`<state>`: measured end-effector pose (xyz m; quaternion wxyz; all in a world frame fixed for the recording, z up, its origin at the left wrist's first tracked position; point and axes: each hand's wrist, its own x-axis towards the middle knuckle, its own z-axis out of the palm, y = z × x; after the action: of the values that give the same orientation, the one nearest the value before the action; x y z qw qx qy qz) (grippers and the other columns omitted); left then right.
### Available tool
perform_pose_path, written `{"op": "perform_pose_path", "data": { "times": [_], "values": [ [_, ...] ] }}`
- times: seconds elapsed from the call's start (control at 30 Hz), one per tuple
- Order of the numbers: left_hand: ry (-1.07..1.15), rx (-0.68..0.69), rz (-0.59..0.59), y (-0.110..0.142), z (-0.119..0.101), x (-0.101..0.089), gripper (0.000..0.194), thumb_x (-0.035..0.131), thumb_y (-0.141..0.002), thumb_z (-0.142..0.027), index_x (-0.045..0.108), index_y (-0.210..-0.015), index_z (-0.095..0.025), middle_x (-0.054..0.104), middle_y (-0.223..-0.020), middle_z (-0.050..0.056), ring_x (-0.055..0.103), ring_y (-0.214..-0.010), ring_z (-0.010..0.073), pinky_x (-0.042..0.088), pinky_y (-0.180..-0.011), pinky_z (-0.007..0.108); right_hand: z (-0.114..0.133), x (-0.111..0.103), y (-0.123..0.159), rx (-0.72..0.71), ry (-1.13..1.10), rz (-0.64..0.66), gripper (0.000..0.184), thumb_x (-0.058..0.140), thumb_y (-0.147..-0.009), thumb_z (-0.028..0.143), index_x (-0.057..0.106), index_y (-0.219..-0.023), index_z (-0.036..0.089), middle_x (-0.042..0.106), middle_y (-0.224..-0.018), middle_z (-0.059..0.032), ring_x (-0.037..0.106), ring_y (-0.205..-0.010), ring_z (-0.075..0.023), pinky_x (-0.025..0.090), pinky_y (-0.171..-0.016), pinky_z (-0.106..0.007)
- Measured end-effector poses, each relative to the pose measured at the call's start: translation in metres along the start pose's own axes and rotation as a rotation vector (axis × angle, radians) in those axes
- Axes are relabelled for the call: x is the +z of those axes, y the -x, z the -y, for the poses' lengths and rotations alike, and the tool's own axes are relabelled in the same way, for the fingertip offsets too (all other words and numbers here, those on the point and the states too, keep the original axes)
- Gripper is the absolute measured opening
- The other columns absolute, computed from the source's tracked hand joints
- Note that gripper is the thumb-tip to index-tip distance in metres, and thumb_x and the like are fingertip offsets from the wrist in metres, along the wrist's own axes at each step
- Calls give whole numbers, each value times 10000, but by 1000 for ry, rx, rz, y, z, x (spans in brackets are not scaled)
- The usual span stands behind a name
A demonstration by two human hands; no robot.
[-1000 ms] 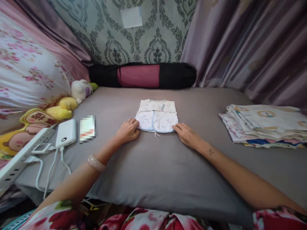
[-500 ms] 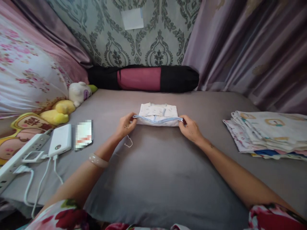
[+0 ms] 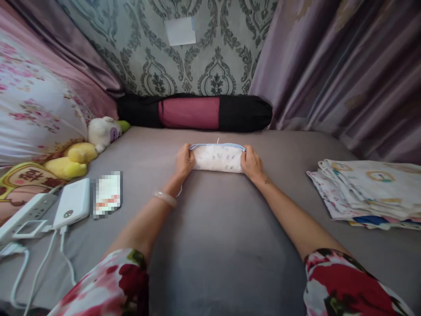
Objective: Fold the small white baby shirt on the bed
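A folded white baby garment (image 3: 217, 159) with small prints and blue trim along its top edge lies on the grey sheet in front of me. My left hand (image 3: 185, 161) grips its left end, fingers closed around it and partly hidden behind the cloth. At the opposite end, my right hand (image 3: 252, 163) holds the cloth in the same way, thumb toward me. A thin white tie string hangs by my left wrist, and another short string sticks up behind the bundle.
To the right is a stack of folded printed cloths (image 3: 375, 188). A white power bank (image 3: 72, 204), a blurred-out phone (image 3: 108, 195), a power strip (image 3: 28, 215) and cables lie left, near plush toys (image 3: 103, 131). A black and pink long bag (image 3: 190, 113) lies along the wall.
The garment's near edge has been lifted and folded away from me, so a printed face now shows toward me. Both hands have moved slightly inward with it.
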<state>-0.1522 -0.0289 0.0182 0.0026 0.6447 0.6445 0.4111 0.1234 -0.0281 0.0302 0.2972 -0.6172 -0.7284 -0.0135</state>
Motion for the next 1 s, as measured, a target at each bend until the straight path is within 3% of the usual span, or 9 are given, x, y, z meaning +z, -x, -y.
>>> {"op": "perform_pose_path", "data": {
  "times": [0.2,0.37,0.6,0.7,0.77,0.83,0.93,1.0],
  "values": [
    [-120,-124,103,-6,3,18,220,370,-919,-155,559,-1026,-193,628,-1004,112,601,-981,238,459,-853,336,-2,11,-15,59,70,136,277,348,-981,223,523,-1185,160,614,-1173,-149,584,-1009,-263,430,-795,-328],
    [-167,-192,147,-7,4,23,235,375,-933,-177,526,-1113,-167,622,-1098,139,597,-1046,242,464,-889,339,-2,17,-17,141,71,151,270,392,-972,238,533,-1184,149,607,-1183,-152,579,-1030,-259,429,-826,-329],
    [-171,-332,231,-14,0,17,333,441,-911,-175,497,-1228,-91,598,-1126,186,592,-1075,263,459,-940,366,-13,21,-26,308,-8,210,283,460,-920,219,576,-1157,116,618,-1153,-153,587,-1043,-254,443,-842,-321],
    [-195,-326,200,-15,-8,7,357,466,-909,-185,507,-1248,-81,541,-1189,211,555,-1133,273,439,-974,377,-6,12,-28,336,-8,216,294,427,-931,216,590,-1150,106,622,-1139,-169,595,-1023,-266,448,-836,-341],
    [-243,-235,146,-12,-18,2,356,462,-924,-223,518,-1257,-113,510,-1239,203,510,-1186,288,415,-998,412,9,6,-26,288,56,136,315,381,-947,201,581,-1162,87,609,-1154,-198,571,-1066,-292,428,-877,-380],
    [-287,-87,118,-6,-32,0,342,426,-949,-265,530,-1258,-161,507,-1281,170,474,-1219,293,387,-1016,441,31,3,-20,122,110,89,336,328,-965,192,587,-1156,92,598,-1182,-204,531,-1127,-303,382,-945,-416],
    [-312,140,229,2,-51,5,347,341,-982,-294,546,-1247,-200,553,-1292,117,479,-1221,260,345,-1052,438,63,11,-9,-192,91,155,392,284,-992,227,561,-1247,117,550,-1318,-163,442,-1253,-276,276,-1064,-434],
    [-342,225,343,5,-58,11,370,299,-991,-289,556,-1242,-200,562,-1316,101,459,-1261,248,307,-1087,441,77,20,-4,-269,82,199,434,278,-996,245,496,-1347,114,468,-1430,-130,344,-1342,-259,187,-1122,-451]
  ]
}}
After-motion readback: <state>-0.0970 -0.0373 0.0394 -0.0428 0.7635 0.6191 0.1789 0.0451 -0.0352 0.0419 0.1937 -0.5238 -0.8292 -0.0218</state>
